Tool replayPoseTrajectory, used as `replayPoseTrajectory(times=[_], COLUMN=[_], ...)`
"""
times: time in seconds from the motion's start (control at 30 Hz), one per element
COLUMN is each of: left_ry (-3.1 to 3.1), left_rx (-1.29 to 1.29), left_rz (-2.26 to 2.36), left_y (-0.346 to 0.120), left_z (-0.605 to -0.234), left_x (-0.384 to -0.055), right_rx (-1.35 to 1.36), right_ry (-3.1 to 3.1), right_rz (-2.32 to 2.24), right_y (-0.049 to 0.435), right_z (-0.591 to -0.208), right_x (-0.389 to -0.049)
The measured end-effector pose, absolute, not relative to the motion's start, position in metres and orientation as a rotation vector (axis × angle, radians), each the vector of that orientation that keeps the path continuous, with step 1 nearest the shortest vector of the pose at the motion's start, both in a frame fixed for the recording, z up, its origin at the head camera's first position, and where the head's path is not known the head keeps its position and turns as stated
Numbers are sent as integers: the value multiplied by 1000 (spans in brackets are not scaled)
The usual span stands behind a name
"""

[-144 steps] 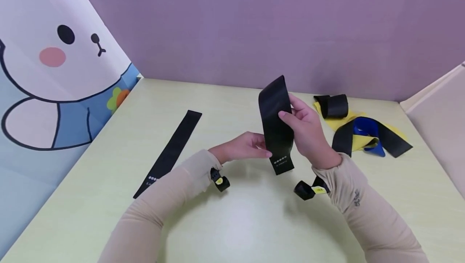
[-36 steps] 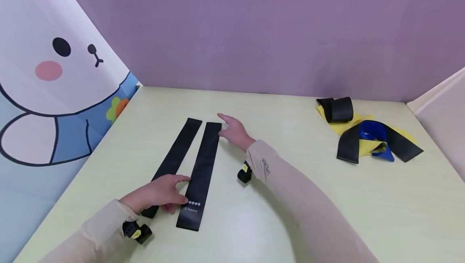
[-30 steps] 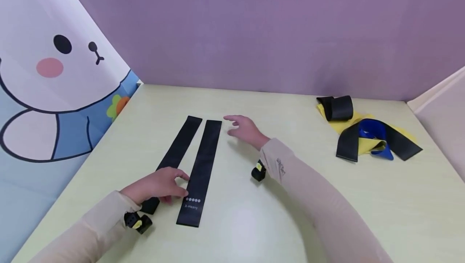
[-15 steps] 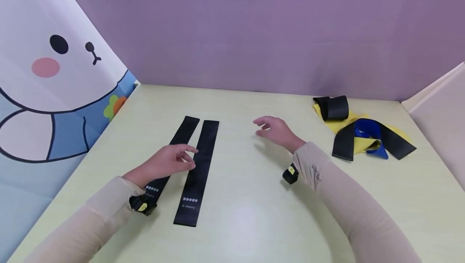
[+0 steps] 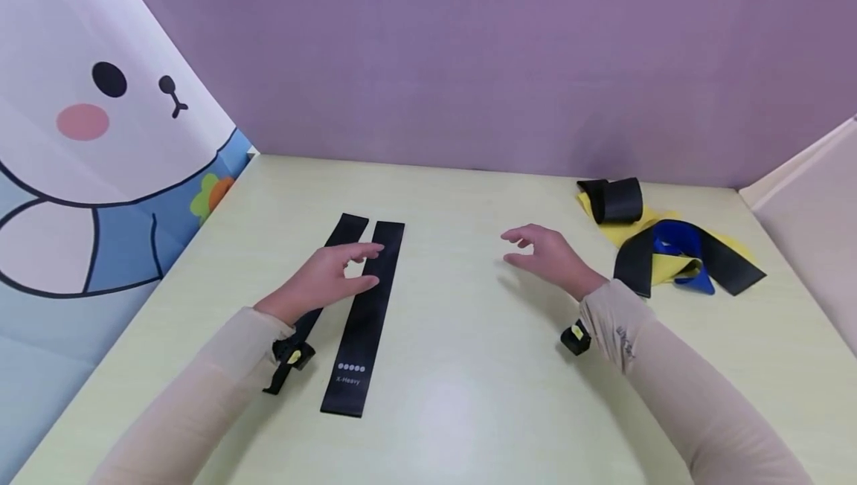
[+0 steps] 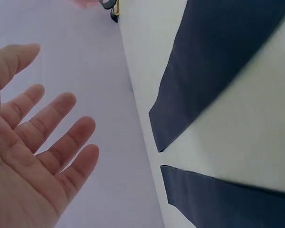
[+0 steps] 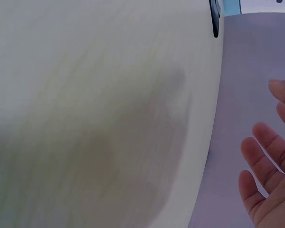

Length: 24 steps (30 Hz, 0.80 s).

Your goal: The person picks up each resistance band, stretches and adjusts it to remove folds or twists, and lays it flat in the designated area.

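Observation:
Two black resistance bands lie flat side by side on the left half of the table. On the nearer-to-centre band [image 5: 364, 336], white dots and "X-Heavy" are printed at the near end. Over both bands hovers my left hand [image 5: 315, 284], its fingers spread and holding nothing; it hides much of the outer band [image 5: 348, 228]. The left wrist view shows this palm [image 6: 28, 166] bare, with both bands beyond it. To the right, my right hand [image 5: 552, 258] is above the table with relaxed, empty fingers, between the flat bands and a heap of other bands.
At the back right the heap holds a curled black band [image 5: 621, 201], yellow bands [image 5: 612, 232], a blue band [image 5: 676, 236] and another black band [image 5: 730, 262]. A purple wall [image 5: 469, 61] rises behind the table [image 5: 455, 358]; a cartoon-printed panel [image 5: 134, 172] borders the left.
Earlier both hands held one black band in the air; it now lies flat beside the other. Since then my left hand has lifted off and moved forward, and my right hand has moved right.

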<state>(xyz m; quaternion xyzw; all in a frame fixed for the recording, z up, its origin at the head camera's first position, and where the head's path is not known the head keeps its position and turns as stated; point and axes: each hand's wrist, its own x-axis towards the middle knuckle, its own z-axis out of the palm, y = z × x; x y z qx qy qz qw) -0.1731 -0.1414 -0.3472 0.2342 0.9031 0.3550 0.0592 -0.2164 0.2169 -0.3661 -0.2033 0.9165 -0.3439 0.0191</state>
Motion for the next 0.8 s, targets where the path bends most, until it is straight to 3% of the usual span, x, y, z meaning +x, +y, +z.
replayPoseTrajectory(times=[0.8], left_ry=[2642], left_rx=[786], left_rz=[1181], left_y=[-58], left_z=[-358], left_x=[-217], right_rx=[-440], right_ry=[2907], right_rz=[-831], right_y=[297], right_z=[-369], right_x=[-193])
